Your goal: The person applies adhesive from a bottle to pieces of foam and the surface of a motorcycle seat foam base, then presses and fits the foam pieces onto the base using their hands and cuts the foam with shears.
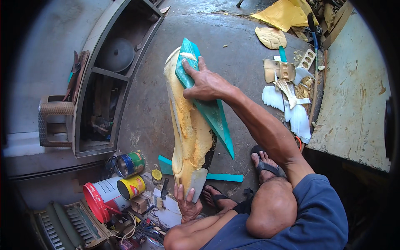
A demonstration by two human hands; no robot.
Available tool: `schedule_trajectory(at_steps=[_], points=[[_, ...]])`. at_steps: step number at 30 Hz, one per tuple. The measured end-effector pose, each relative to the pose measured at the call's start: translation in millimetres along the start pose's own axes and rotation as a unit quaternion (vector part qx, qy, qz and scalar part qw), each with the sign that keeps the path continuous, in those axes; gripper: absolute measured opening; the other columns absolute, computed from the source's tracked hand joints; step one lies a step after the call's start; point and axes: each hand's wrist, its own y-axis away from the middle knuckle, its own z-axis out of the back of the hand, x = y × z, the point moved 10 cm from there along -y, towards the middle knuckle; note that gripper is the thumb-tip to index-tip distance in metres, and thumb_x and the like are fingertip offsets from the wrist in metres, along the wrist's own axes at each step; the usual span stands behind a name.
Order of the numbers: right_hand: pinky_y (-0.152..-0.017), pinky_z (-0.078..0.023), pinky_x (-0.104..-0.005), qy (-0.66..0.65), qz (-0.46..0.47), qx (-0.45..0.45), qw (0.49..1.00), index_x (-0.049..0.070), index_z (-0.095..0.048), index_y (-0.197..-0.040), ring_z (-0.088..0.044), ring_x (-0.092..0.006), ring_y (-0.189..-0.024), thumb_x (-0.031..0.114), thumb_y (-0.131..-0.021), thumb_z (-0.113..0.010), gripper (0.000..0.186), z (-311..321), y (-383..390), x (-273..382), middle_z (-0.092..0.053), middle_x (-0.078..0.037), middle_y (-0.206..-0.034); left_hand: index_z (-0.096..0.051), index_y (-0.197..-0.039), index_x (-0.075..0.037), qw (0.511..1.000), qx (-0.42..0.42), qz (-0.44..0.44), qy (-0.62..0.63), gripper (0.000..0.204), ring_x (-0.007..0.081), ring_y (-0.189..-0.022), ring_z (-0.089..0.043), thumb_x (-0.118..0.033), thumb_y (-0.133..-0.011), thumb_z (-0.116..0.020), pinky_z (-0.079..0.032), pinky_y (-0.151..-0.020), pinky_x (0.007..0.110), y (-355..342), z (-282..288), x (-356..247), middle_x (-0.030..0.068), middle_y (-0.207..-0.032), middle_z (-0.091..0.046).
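Observation:
A long, curved piece of yellow foam [193, 137] with a cream rim and rough, carved hollows lies in front of me, pointing away. A pointed teal foam sheet [213, 118] rests along its upper right side, with a small pale scrap [188, 56] on top. My right hand [204, 82] lies over this sheet with fingers spread, pressing on it. At the near end, my left hand [188, 205] grips the yellow foam beside a grey patch [198, 180]. A teal strip [225, 177] lies on the floor, partly beneath the yellow foam.
On the left stand an open cabinet [100, 71], a red-and-white bucket [109, 196] and a yellow can [131, 187], beside a knife [165, 188] and scattered tools. Foam scraps [275, 98] lie at right near a board [352, 96]. A yellow sheet [285, 14] lies at the back.

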Motion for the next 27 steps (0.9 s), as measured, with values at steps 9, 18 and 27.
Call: schedule_trajectory(at_steps=[9, 18, 27], points=[[-0.102, -0.047, -0.056, 0.005, -0.064, -0.055, 0.996, 0.019, -0.02, -0.161, -0.052, -0.0571, -0.123, 0.045, -0.072, -0.065, 0.103, -5.0, 6.4, 5.8, -0.011, -0.035, -0.161, -0.045, -0.139, -0.023, 1.0, -0.012, -0.003, 0.0, 0.082, 0.0554, -0.136, -0.035, 0.007, -0.066, -0.069, -0.038, -0.107, 0.065, 1.8, 3.7, 5.2, 0.0197, -0.146, -0.035], [-0.101, -0.047, -0.058, -0.003, -0.003, -0.156, 0.988, 0.014, -0.023, -0.16, -0.052, -0.0545, -0.121, 0.05, -0.074, -0.067, 0.103, -6.3, 10.5, -0.3, -0.01, -0.034, -0.161, -0.046, -0.14, -0.024, 1.0, -0.009, -0.01, 0.004, 0.082, 0.0547, -0.135, -0.036, 0.006, -0.067, -0.069, -0.038, -0.108, 0.064, -0.3, 1.2, 1.4, 0.0194, -0.146, -0.035], [-0.107, -0.031, -0.0706, 0.055, 0.05, -0.202, 0.976, 0.02, -0.002, -0.162, -0.014, -0.0644, -0.142, 0.065, -0.08, -0.07, 0.116, -28.1, 49.9, 23.5, -0.001, -0.032, -0.163, -0.049, -0.137, -0.022, 1.0, -0.019, 0.019, 0.005, 0.077, 0.0555, -0.134, -0.037, 0.006, -0.068, -0.069, -0.037, -0.108, 0.064, -2.3, 3.9, 5.2, 0.0198, -0.144, -0.038]])
